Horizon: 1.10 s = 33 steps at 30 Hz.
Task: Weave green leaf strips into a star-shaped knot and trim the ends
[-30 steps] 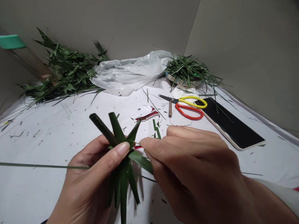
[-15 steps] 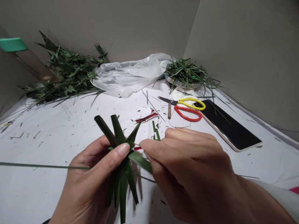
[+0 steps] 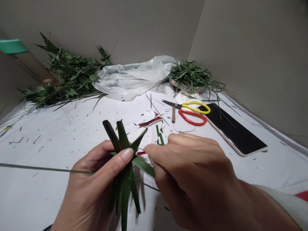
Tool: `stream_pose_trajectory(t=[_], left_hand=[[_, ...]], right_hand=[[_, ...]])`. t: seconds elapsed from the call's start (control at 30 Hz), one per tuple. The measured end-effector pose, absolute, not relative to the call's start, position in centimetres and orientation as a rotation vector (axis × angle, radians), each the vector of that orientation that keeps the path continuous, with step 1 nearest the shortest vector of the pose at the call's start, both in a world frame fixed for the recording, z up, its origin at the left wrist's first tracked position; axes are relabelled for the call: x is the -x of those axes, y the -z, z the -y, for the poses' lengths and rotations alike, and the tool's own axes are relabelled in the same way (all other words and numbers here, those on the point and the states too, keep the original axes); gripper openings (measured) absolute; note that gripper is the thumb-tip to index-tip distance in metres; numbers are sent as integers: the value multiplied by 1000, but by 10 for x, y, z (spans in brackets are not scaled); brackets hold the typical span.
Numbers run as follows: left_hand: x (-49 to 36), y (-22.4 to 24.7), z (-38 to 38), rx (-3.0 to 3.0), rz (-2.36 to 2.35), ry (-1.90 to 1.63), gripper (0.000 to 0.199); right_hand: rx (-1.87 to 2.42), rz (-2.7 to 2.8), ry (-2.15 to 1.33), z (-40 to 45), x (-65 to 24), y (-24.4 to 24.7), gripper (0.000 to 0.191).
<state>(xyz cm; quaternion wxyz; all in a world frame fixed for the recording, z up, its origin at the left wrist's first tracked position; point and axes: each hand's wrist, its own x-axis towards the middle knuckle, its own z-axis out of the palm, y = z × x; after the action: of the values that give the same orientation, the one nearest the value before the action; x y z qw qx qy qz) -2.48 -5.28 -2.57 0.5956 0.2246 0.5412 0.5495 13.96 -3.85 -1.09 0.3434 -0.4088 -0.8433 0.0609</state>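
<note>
A bundle of dark green leaf strips [image 3: 125, 192] fans out like a star, with folded ends pointing up and several flat tails hanging down. My left hand [image 3: 96, 179] is closed on its middle, thumb pressed on the front. From behind that hand a long narrow strip [image 3: 45, 168] runs off to the left edge. My right hand [image 3: 194, 176] is pinched just right of the bundle's centre, on a thin green strand [image 3: 140, 149] that leads from it. One broad leaf [image 3: 144, 166] of the bundle passes behind the right fingers, which hide its end.
Scissors [image 3: 192, 111] with yellow and red handles lie beyond my right hand, beside a small brown stick [image 3: 173, 115] and a phone [image 3: 235, 128]. Along the back are leaf piles [image 3: 72, 70], a clear plastic bag [image 3: 134, 78], a heaped basket [image 3: 190, 75] and a green-lidded bottle [image 3: 14, 46].
The bundle's upper ends have tilted slightly to the right and its tails slightly left. Both hands keep their grip in nearly the same place.
</note>
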Motion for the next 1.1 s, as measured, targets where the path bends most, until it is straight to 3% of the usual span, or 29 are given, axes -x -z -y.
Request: stream_pose_trajectory(t=[0.77, 1.1], left_hand=[[19, 21, 40, -864, -1562, -1369, 33], [23, 19, 56, -939, -1508, -1310, 17]], right_hand=[[1010, 2164, -138, 38, -139, 19, 29], [889, 2162, -143, 35, -138, 28, 23]])
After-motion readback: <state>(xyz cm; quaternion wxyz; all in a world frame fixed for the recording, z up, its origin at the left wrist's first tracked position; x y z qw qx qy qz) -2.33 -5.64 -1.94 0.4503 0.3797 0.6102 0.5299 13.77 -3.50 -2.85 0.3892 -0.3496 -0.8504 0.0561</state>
